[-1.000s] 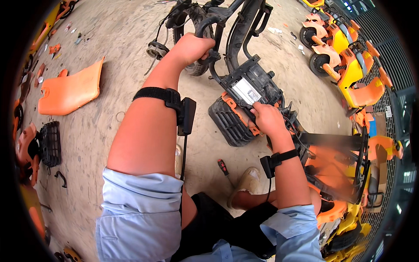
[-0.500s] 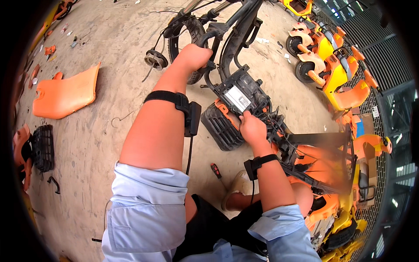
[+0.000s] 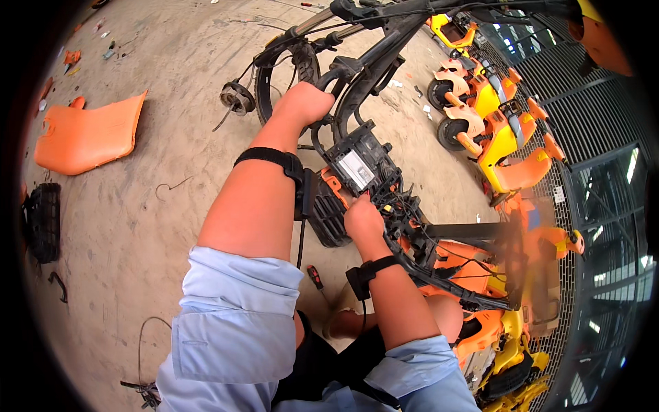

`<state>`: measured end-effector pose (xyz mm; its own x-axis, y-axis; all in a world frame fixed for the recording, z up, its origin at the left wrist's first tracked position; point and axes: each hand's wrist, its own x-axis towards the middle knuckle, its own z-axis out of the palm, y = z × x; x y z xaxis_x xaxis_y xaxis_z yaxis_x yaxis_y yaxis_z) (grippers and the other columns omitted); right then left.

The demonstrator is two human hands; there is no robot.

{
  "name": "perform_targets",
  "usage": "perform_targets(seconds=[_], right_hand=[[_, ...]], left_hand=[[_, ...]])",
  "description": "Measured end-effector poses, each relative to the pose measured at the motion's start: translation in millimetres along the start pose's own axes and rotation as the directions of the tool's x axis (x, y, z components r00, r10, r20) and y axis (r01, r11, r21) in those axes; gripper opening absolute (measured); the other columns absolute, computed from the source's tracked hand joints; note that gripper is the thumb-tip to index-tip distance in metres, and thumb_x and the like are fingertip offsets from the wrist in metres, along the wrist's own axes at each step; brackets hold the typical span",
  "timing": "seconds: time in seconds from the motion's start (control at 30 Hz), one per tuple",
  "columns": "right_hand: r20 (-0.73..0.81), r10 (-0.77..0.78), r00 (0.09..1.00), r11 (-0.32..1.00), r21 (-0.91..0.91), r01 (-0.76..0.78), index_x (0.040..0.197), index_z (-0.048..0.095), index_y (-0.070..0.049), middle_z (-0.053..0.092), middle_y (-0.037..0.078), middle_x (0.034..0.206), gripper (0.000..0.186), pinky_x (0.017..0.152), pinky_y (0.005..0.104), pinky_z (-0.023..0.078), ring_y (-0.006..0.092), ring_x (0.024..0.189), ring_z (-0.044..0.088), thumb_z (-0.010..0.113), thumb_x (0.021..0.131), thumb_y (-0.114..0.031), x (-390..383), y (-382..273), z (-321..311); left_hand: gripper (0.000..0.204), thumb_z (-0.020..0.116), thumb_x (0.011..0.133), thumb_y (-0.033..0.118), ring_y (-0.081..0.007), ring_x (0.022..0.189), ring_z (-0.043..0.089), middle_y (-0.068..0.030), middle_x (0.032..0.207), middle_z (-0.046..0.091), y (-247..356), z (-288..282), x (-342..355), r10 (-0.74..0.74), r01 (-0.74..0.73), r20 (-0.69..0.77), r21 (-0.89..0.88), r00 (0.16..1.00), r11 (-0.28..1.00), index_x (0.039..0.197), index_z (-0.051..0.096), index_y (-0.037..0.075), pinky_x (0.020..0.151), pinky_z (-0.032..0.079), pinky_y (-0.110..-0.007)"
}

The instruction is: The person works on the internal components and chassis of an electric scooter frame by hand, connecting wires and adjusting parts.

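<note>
A stripped scooter frame point(image 3: 371, 62) of black tubing leans across the upper middle, its front wheel point(image 3: 263, 89) on the far side. My left hand point(image 3: 307, 104) is closed around a black frame tube below the steering column. Mounted on the frame is a black box with a white label point(image 3: 357, 169). My right hand point(image 3: 364, 218) is closed at the box's near edge, beside an orange bracket point(image 3: 334, 187) and loose wires. Its fingertips are partly hidden, so what they grip cannot be made out. A black ribbed plastic part point(image 3: 328, 221) hangs left of that hand.
On the concrete floor lie an orange panel point(image 3: 89, 141), a black grille-like part point(image 3: 44, 223) and a red-and-black screwdriver point(image 3: 315, 277) near my feet. Several orange and yellow scooters point(image 3: 504, 147) stand along the right wall. Yellow body parts point(image 3: 511, 350) are heaped at lower right.
The view has turned, showing more of the frame's top end. My right hand has shifted slightly left along the box's near edge. My left hand keeps its hold on the tube.
</note>
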<state>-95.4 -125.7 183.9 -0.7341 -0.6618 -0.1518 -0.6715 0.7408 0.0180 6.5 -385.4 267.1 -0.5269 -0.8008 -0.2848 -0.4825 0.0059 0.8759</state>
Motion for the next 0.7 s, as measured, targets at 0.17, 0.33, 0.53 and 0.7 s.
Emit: perform_targets(seconds=[0.17, 0.33, 0.53, 0.7], right_hand=[[-0.160, -0.141, 0.977, 0.989, 0.024, 0.147, 0.098, 0.055, -0.001, 0.071, 0.024, 0.080, 0.028, 0.069, 0.0556, 0.053, 0.0448, 0.079, 0.069, 0.048, 0.105, -0.028, 3, 17, -18], [-0.093, -0.334, 0.938, 0.942, -0.078, 0.328, 0.093, 0.054, -0.005, 0.070, 0.021, 0.082, 0.022, 0.067, 0.0534, 0.052, 0.0426, 0.079, 0.067, 0.054, 0.102, -0.024, 27, 54, -13], [-0.054, -0.451, 0.891, 0.891, -0.078, 0.447, 0.092, 0.054, -0.004, 0.067, 0.017, 0.079, 0.023, 0.067, 0.0520, 0.052, 0.0406, 0.077, 0.066, 0.061, 0.097, -0.025, 50, 71, -7], [-0.067, -0.627, 0.776, 0.778, -0.098, 0.621, 0.091, 0.054, -0.004, 0.067, 0.017, 0.081, 0.024, 0.068, 0.0519, 0.052, 0.0400, 0.076, 0.066, 0.068, 0.092, -0.023, 58, 76, -13]], left_hand=[[0.037, 0.060, 0.079, 0.032, -0.0300, 0.092, 0.071, -0.0171, 0.097, 0.074, -2, 0, -2, -0.006, 0.006, 0.018, -0.001, 1.000, 1.000, 0.096, 0.075, 0.003, 0.082, 0.053, -0.038], [0.038, 0.059, 0.079, 0.031, -0.0309, 0.086, 0.070, -0.0174, 0.092, 0.073, 0, 7, -2, 0.001, -0.001, -0.008, -0.030, 1.000, 1.000, 0.096, 0.074, 0.000, 0.078, 0.053, -0.039], [0.035, 0.063, 0.078, 0.030, -0.0229, 0.053, 0.051, -0.0096, 0.061, 0.060, -3, 11, 3, 0.078, -0.085, -0.076, -0.094, 0.994, 0.992, 0.061, 0.058, -0.001, 0.053, 0.044, -0.039], [0.034, 0.064, 0.077, 0.029, -0.0220, 0.053, 0.053, -0.0094, 0.061, 0.061, -4, 9, 4, 0.066, -0.072, -0.068, -0.086, 0.995, 0.994, 0.061, 0.060, -0.001, 0.053, 0.045, -0.038]])
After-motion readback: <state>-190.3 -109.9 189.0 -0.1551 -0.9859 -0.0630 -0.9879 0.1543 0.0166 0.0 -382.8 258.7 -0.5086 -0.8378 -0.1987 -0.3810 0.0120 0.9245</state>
